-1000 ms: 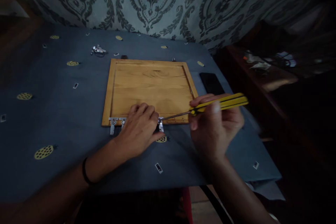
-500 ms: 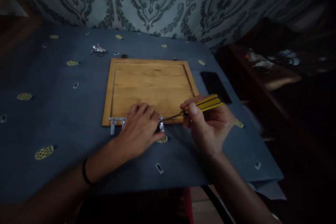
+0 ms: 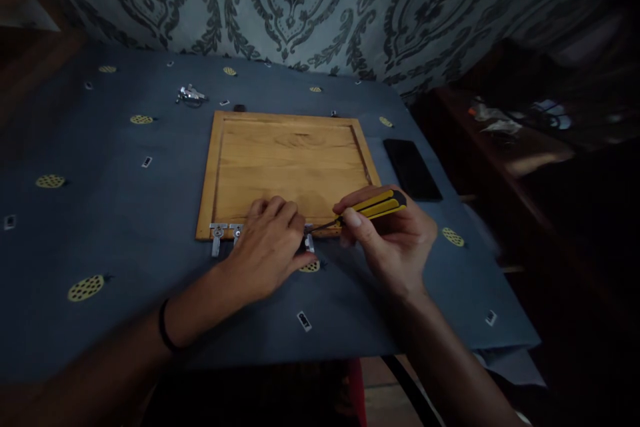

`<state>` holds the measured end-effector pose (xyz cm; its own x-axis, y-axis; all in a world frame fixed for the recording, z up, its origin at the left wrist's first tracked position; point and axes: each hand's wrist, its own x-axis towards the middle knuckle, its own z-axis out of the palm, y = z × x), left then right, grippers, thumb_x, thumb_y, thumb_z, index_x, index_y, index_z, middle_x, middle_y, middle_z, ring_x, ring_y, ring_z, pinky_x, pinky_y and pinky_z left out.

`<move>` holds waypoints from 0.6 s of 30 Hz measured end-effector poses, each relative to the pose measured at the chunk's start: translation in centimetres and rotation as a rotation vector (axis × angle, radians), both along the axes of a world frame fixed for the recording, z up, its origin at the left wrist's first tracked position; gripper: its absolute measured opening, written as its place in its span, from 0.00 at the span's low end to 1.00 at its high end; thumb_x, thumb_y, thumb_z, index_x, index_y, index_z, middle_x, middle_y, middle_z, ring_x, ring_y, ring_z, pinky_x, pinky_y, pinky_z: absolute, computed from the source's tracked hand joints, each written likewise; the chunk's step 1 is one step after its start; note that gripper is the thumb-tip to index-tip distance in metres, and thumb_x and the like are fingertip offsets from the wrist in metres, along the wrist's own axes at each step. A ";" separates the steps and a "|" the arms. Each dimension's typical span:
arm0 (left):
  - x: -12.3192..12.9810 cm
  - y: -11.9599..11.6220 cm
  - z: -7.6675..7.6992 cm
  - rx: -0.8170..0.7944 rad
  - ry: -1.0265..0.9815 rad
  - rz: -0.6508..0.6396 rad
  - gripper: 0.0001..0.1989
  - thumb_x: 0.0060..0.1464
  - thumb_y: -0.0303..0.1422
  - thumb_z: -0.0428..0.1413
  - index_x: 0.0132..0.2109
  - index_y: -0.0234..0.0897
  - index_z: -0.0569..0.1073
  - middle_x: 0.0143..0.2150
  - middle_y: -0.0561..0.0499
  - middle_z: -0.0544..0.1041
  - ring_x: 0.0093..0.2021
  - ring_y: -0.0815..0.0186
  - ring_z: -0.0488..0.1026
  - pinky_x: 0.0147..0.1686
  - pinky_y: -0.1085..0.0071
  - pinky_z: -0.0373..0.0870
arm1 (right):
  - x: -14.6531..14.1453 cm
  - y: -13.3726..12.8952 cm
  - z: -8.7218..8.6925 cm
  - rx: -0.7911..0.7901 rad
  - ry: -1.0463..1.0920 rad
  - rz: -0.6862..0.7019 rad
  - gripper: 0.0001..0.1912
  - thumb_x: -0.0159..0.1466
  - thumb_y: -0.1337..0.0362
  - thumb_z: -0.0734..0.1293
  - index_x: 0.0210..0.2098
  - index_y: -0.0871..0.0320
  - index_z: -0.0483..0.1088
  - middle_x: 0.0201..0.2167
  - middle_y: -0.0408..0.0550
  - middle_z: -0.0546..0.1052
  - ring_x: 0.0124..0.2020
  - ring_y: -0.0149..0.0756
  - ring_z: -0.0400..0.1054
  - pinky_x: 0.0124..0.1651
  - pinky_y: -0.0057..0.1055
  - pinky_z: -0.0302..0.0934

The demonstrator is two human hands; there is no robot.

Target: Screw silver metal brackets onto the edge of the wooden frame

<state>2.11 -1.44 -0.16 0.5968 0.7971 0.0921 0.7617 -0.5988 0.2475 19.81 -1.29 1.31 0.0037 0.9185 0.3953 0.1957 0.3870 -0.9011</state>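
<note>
A framed wooden panel (image 3: 295, 160) lies flat on the cloth-covered table, with metal hinges along its near edge. Two of these, a left hinge (image 3: 217, 239) and its neighbour (image 3: 237, 232), show beside my left hand (image 3: 267, 250). This hand rests over the near edge, fingers bent, its thumb and forefinger around the right hinge (image 3: 309, 240) and partly covering it. My right hand (image 3: 393, 240) grips a yellow and black screwdriver (image 3: 383, 203) by the handle. Its shaft slants down to the left, and the tip meets the right hinge; the screw itself cannot be made out.
A black phone (image 3: 413, 169) lies right of the panel. Loose metal hardware (image 3: 191, 95) sits at the back left of the blue tablecloth (image 3: 120, 213). Patterned fabric (image 3: 300, 7) rises behind the table. A dark wooden piece of furniture (image 3: 480, 133) with clutter stands to the right.
The screwdriver handle has turned in my right hand and sits slightly lower and further left, with the hand. My left hand has stayed at the hinge.
</note>
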 end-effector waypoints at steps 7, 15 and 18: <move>0.1 0.1 -0.1 0.006 -0.007 0.003 0.19 0.57 0.45 0.63 0.45 0.32 0.74 0.44 0.44 0.74 0.50 0.51 0.69 0.49 0.56 0.65 | 0.1 0.1 0.0 0.016 -0.039 0.021 0.05 0.61 0.63 0.74 0.32 0.56 0.75 0.30 0.42 0.76 0.18 0.25 0.67 0.19 0.24 0.65; 0.0 0.0 -0.2 0.026 -0.010 0.004 0.20 0.57 0.46 0.62 0.44 0.32 0.74 0.44 0.44 0.75 0.50 0.51 0.69 0.49 0.56 0.65 | 1.6 0.2 0.8 -0.097 -0.030 0.229 0.09 0.64 0.60 0.72 0.44 0.54 0.79 0.37 0.46 0.80 0.23 0.29 0.73 0.27 0.29 0.72; 0.1 0.1 -0.3 0.029 -0.006 0.008 0.19 0.57 0.46 0.63 0.44 0.33 0.74 0.44 0.45 0.75 0.49 0.52 0.69 0.49 0.57 0.65 | 1.4 0.5 0.8 -0.053 -0.068 0.204 0.06 0.61 0.60 0.75 0.36 0.55 0.79 0.34 0.45 0.79 0.23 0.29 0.70 0.22 0.27 0.66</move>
